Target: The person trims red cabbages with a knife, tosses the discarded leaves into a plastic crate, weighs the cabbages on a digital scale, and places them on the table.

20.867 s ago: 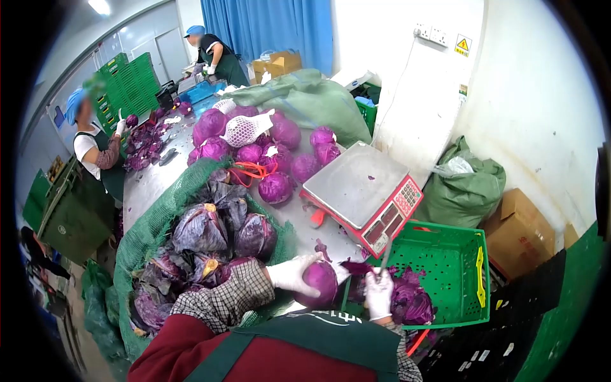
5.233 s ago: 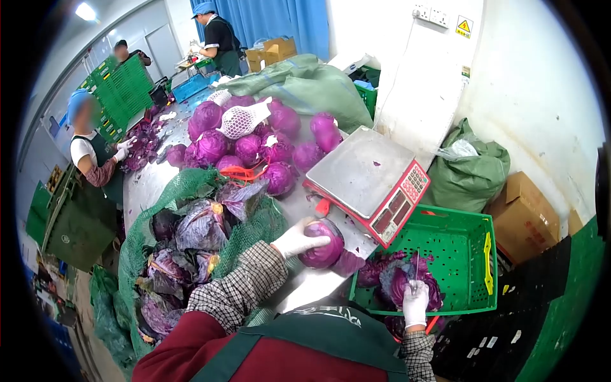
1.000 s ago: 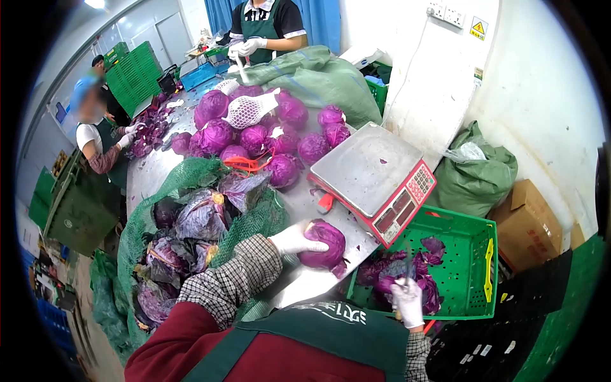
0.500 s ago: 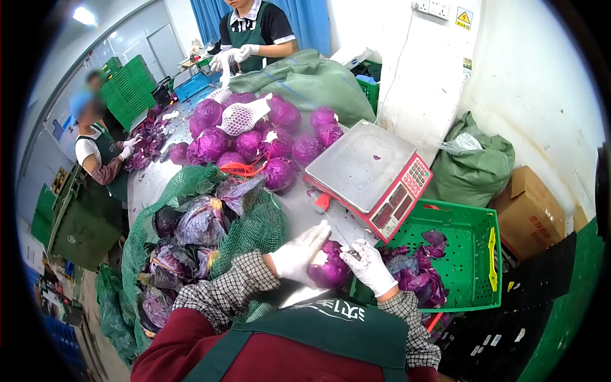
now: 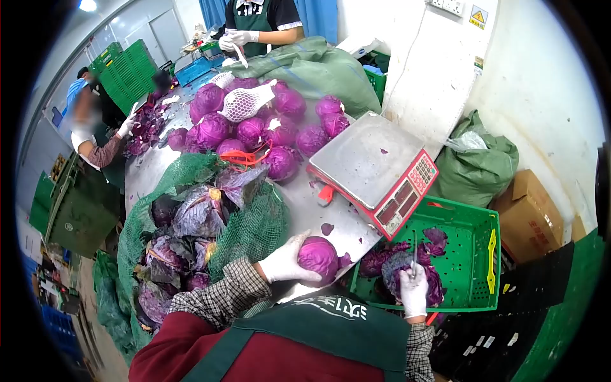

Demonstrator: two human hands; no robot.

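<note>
In the head view my left hand (image 5: pixel 285 262), in a white glove, is closed around the side of a trimmed red cabbage (image 5: pixel 318 260) at the table's near edge. My right hand (image 5: pixel 414 291), also gloved, grips a knife (image 5: pixel 415 247) with its thin blade pointing up and away from me. That hand is over the green crate (image 5: pixel 468 290), against loose purple cabbage leaves (image 5: pixel 435 242); whether it also holds a leaf I cannot tell. Left of my left hand, a green mesh sack (image 5: pixel 251 235) lies open around untrimmed cabbages (image 5: pixel 198 213).
A red-framed scale (image 5: pixel 366 159) stands beyond the crate. Several trimmed cabbages (image 5: pixel 213 130), one in a white foam net (image 5: pixel 245 104), are piled on the metal table (image 5: pixel 299 204). Two co-workers stand across the table and at the left. A green sack (image 5: pixel 312 73) lies behind the pile.
My right hand has moved right with the knife, from the cabbage to over the crate. My left hand has turned the cabbage, and its pale cut side no longer shows.
</note>
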